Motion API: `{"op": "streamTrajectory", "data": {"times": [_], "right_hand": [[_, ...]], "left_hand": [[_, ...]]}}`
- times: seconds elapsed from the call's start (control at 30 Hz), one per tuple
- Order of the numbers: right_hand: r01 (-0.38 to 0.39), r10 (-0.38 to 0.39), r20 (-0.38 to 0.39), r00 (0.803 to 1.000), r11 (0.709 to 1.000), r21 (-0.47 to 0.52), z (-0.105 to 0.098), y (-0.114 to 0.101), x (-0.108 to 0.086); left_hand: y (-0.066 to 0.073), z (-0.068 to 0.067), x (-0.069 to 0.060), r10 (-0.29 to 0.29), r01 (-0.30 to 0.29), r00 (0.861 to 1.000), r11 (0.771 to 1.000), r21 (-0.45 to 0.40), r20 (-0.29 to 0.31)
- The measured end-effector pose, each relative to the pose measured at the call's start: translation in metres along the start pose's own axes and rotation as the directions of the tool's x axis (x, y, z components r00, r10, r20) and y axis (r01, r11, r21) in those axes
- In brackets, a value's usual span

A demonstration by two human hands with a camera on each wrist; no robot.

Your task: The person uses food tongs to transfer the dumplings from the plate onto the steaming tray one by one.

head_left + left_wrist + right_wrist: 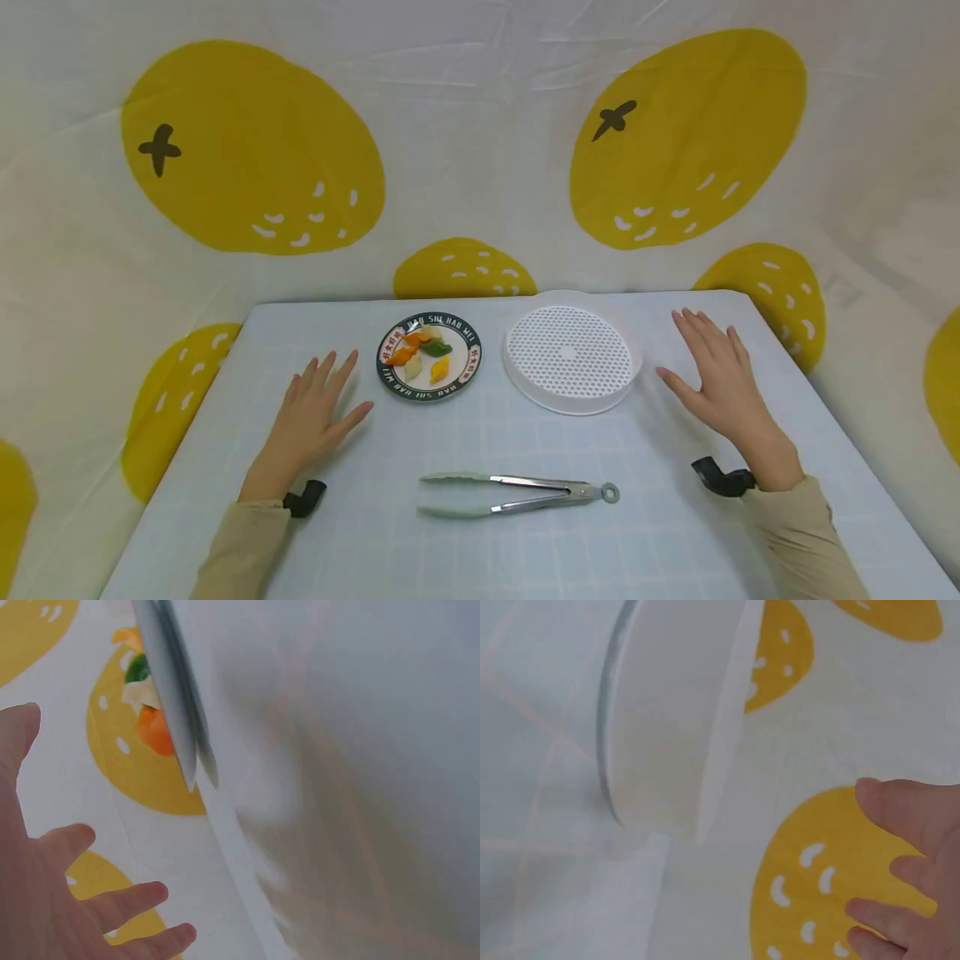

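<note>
Silvery, pale-green-tipped tongs lie between our left hand and right hand, both spread wide; round black-rimmed plate of colourful bits near the left, round white perforated tray near the right.

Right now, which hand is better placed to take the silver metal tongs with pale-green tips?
Probably the right hand: it's empty, and the tongs point their ringed end toward its side.
</note>
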State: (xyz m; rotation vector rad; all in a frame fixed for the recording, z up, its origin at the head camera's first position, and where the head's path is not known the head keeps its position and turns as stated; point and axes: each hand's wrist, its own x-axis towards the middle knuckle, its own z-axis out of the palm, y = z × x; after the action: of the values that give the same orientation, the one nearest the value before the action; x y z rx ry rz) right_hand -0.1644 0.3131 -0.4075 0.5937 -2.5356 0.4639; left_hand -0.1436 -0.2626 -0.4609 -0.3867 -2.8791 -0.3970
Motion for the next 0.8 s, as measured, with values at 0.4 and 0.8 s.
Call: {"op": "streamTrajectory", "data": {"times": [0.4,0.8], "right_hand": [[0.039,-0.022,-0.052,0.998,0.934,0.356,0.009,-0.064,0.024],[0.062,-0.156,0.122,0.98,0.825,0.562,0.039,-0.128,0.034]], "left_hand": [[0.005,0.01,0.024,-0.207,0.251,0.968,0.756,-0.605,0.143],[0.005,0.027,0.05,-0.239,0.357,0.934,0.674,-0.647,0.266]]}}
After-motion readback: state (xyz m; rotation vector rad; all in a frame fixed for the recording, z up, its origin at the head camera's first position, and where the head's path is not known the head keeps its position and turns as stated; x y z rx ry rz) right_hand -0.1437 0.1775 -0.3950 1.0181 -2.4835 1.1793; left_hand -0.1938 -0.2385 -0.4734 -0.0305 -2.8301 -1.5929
